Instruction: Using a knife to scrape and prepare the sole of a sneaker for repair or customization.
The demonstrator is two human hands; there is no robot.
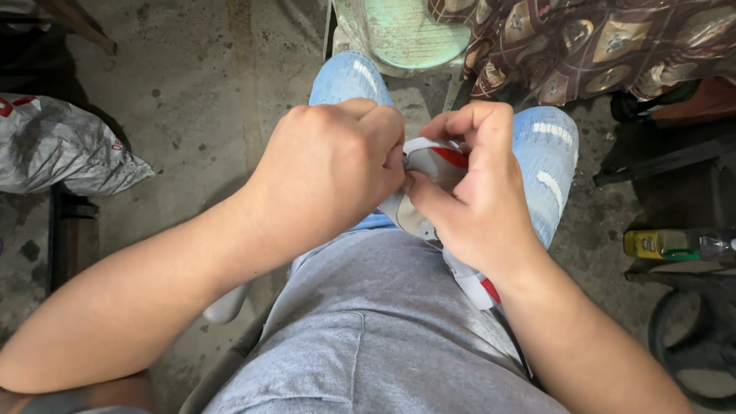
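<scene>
both forearms reach forward over the lap. the left hand (330, 172) is curled into a fist, pinching the edge of a white, grey and red shoe (429, 172). the right hand (471, 192), fingers bent, grips its other side. the shoe sits between the hands, above the knees in blue jeans (548, 153).

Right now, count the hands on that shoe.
2. The left hand grips the white, grey and red shoe from the left; the right hand pinches it from the right. No other hands show.
</scene>
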